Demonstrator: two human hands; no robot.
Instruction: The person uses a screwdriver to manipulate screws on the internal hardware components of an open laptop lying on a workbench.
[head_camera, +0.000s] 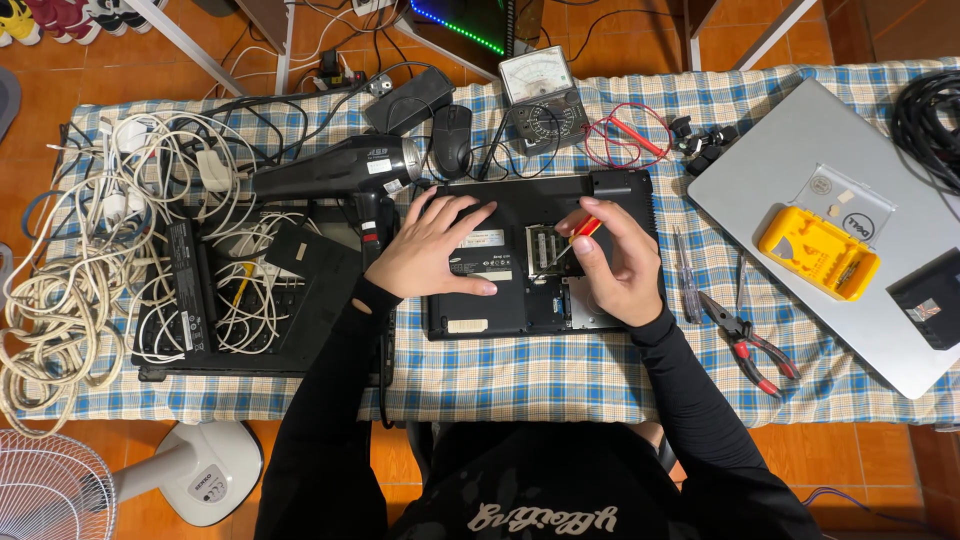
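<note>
A black laptop (620, 195) lies upside down on the checked tablecloth, with a panel off and its inner boards showing near the middle. My left hand (435, 245) rests flat on the laptop's left half, fingers spread. My right hand (615, 260) grips a small screwdriver with a red and yellow handle (585, 228), its tip down in the open bay (542, 250).
A black hair dryer (340, 165), mouse (452, 135) and analogue multimeter (540, 95) lie behind the laptop. Tangled white cables (80, 260) and a second black laptop (300, 290) fill the left. Right: screwdriver (686, 275), red-handled pliers (750, 345), silver laptop (800, 130), yellow bit case (818, 252).
</note>
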